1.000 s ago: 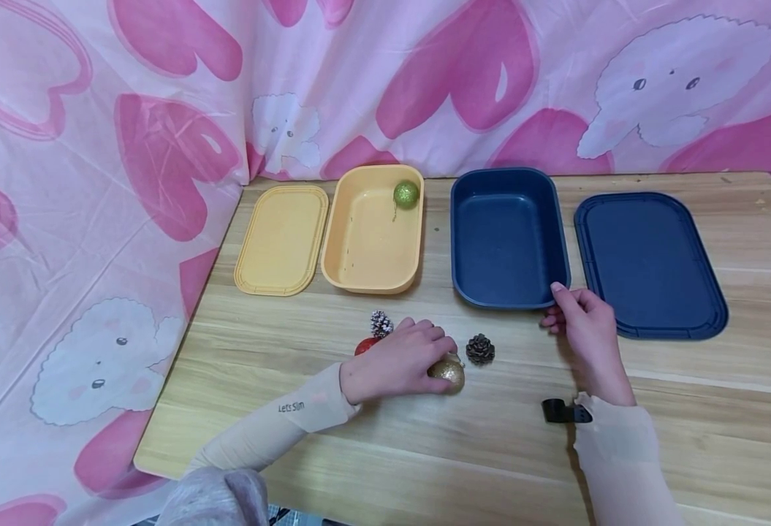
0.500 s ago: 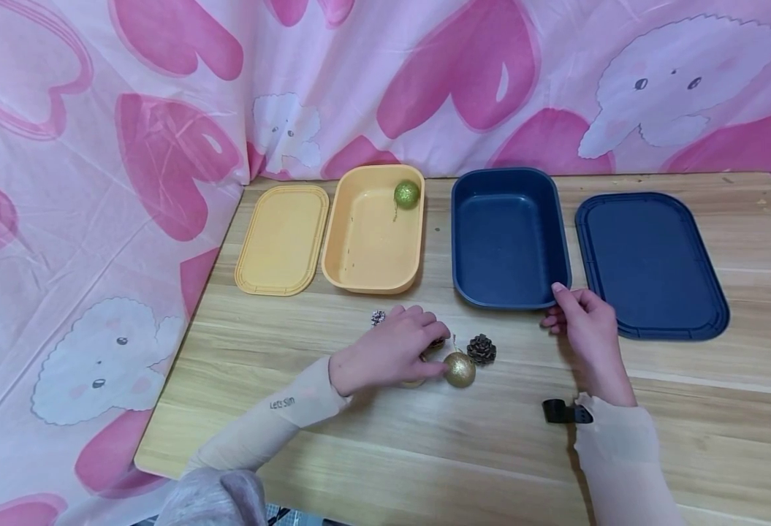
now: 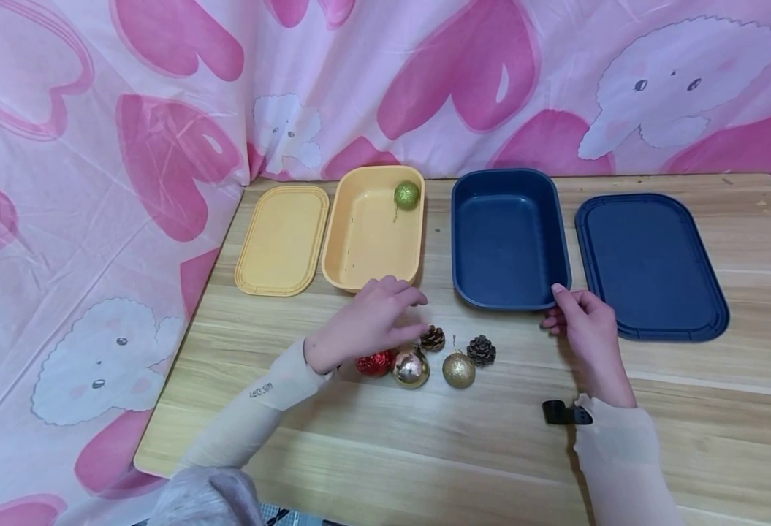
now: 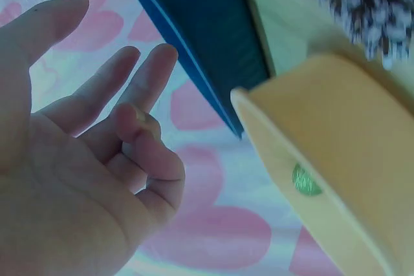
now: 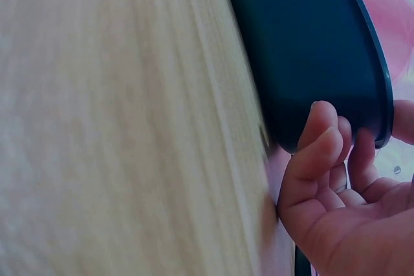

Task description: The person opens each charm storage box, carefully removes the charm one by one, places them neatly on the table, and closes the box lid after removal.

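My left hand [image 3: 368, 321] hovers holding nothing, fingers loosely bent, just in front of the yellow box [image 3: 335, 274]. Below it lie a red glitter ball [image 3: 375, 364], a shiny gold ball [image 3: 411, 367] and a brown pinecone [image 3: 433, 338]. A matte gold glitter ball [image 3: 459, 370] touches a darker pinecone [image 3: 481, 351] to the right. The white-tipped pinecone [image 4: 369, 14] shows in the left wrist view; the hand hides it from the head view. My right hand [image 3: 585, 321] pinches the near right corner of the blue box [image 3: 510, 301], thumb on the rim, fingers underneath.
Inside the yellow box sits a green glitter ball [image 3: 407, 195]. A yellow lid [image 3: 282, 241] lies left of that box, and a blue lid [image 3: 651, 267] lies right of the blue box. A pink patterned curtain [image 3: 424, 88] hangs behind the table [image 3: 464, 453].
My left hand has let go of the matte gold glitter ball beside the darker pinecone and moved left and back, uncovering the shiny gold ball. My right hand stays at the blue box.
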Demonstrator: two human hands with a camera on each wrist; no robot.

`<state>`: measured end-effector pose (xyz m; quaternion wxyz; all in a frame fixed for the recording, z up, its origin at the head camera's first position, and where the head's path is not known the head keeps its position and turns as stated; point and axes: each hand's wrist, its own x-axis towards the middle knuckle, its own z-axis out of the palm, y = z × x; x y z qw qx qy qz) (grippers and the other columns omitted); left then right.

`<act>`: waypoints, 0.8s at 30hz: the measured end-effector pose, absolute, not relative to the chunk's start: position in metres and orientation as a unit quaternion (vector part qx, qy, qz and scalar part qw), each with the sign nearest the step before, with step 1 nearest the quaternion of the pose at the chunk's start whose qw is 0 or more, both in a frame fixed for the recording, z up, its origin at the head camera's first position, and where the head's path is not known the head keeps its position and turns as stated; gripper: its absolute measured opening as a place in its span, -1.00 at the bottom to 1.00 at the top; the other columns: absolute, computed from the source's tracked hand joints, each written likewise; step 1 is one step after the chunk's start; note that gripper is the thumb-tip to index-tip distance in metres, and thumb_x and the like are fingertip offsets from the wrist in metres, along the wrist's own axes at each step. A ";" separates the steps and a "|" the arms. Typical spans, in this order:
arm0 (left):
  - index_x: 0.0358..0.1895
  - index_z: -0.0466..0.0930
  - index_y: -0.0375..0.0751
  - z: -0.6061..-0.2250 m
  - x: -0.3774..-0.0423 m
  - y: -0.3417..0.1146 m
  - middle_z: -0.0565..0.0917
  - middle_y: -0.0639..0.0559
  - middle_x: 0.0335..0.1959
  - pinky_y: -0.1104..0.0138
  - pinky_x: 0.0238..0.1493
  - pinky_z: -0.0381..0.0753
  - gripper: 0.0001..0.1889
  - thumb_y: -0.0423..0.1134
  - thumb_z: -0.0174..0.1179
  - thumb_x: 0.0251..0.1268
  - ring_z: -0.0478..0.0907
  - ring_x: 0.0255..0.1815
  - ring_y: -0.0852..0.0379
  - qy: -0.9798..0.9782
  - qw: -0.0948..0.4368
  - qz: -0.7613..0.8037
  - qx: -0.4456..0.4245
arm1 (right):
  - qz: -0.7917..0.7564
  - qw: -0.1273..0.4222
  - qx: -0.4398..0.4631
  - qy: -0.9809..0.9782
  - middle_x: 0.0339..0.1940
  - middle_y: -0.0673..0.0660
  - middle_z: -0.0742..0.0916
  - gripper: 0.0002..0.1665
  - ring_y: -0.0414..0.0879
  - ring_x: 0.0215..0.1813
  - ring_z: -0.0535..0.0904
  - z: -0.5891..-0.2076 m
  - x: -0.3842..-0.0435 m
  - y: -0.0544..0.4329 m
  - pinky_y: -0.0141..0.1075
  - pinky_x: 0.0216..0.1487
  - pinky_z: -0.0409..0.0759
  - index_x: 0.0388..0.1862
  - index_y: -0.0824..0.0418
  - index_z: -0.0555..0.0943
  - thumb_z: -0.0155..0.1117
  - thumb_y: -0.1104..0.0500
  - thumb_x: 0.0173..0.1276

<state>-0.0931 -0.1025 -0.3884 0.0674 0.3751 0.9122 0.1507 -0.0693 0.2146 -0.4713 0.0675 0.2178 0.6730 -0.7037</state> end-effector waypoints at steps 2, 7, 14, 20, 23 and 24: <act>-0.03 0.64 -0.15 -0.384 -0.097 -0.105 0.68 0.02 -0.16 0.27 -0.16 0.48 -0.64 -0.01 0.29 0.22 0.50 -0.17 0.10 0.914 0.057 0.150 0.372 | -0.703 0.068 0.217 0.673 -0.57 -0.08 0.69 -0.60 -0.24 -0.54 0.66 -0.471 -0.069 0.215 -0.44 -0.47 0.63 -0.38 0.22 0.49 0.24 -0.10 0.36; -0.05 0.65 -0.16 -0.376 -0.106 -0.110 0.67 0.04 -0.19 0.26 -0.16 0.50 -0.66 -0.02 0.29 0.23 0.49 -0.19 0.09 0.919 0.035 0.144 0.365 | -0.705 0.070 0.218 0.671 -0.56 -0.07 0.70 -0.61 -0.24 -0.53 0.66 -0.472 -0.069 0.215 -0.44 -0.46 0.63 -0.38 0.22 0.50 0.24 -0.10 0.36; -0.04 0.65 -0.20 -0.359 -0.117 -0.115 0.68 -0.03 -0.16 0.18 -0.06 0.54 -0.65 -0.02 0.26 0.26 0.54 -0.13 0.01 0.926 -0.002 0.143 0.349 | -0.695 0.073 0.215 0.682 -0.56 -0.09 0.69 -0.60 -0.25 -0.53 0.66 -0.472 -0.069 0.216 -0.44 -0.45 0.63 -0.36 0.22 0.50 0.22 -0.11 0.37; -0.03 0.63 -0.22 -0.345 -0.130 -0.120 0.66 -0.07 -0.13 0.15 0.03 0.52 -0.64 -0.01 0.23 0.28 0.54 -0.07 -0.03 0.930 -0.005 0.166 0.326 | -0.688 0.077 0.216 0.688 -0.57 -0.10 0.70 -0.61 -0.26 -0.53 0.66 -0.471 -0.069 0.217 -0.45 -0.45 0.63 -0.36 0.20 0.50 0.21 -0.11 0.37; -0.03 0.62 -0.22 -0.341 -0.140 -0.123 0.65 -0.07 -0.12 0.16 0.08 0.53 -0.64 -0.01 0.21 0.30 0.54 -0.04 -0.02 0.932 -0.006 0.183 0.314 | -0.690 0.077 0.217 0.686 -0.57 -0.09 0.70 -0.61 -0.25 -0.53 0.66 -0.470 -0.069 0.217 -0.45 -0.45 0.63 -0.36 0.20 0.50 0.22 -0.11 0.37; -0.02 0.62 -0.22 -0.341 -0.144 -0.124 0.65 -0.07 -0.11 0.17 0.10 0.53 -0.64 -0.01 0.21 0.30 0.54 -0.02 -0.01 0.932 -0.007 0.189 0.308 | -0.691 0.076 0.217 0.686 -0.57 -0.09 0.70 -0.61 -0.25 -0.53 0.66 -0.470 -0.069 0.217 -0.45 -0.45 0.63 -0.36 0.20 0.50 0.22 -0.11 0.37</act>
